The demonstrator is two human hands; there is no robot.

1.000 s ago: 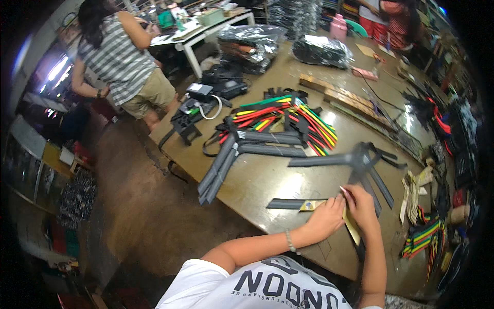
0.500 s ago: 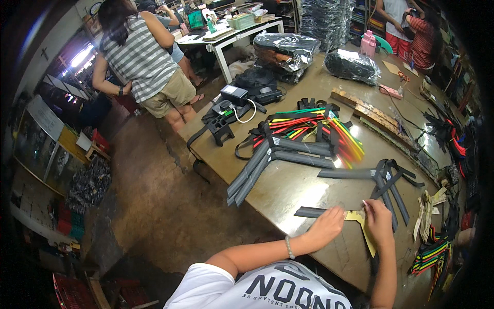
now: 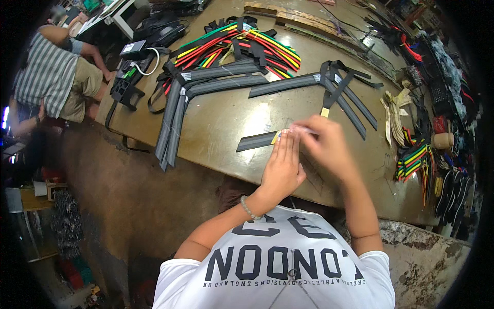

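Left hand (image 3: pixel 280 167): fingers straight, together, laid flat over the yellow piece (image 3: pixel 275 138)
Right hand (image 3: pixel 327 148): fingers curled, blurred, grip cannot be told
Dark strap (image 3: pixel 254 142): on the surface (image 3: pixel 213 134), left of both hands
Care: press evenly, keep strap flat

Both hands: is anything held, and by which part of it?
The left hand lies at the visible right end of the dark strip, seemingly pressing, not gripping. Whether the blurred right hand holds anything cannot be told.

White dark-lettered T-shirt (image 3: pixel 278 244), beaded bracelet (image 3: pixel 247 208)
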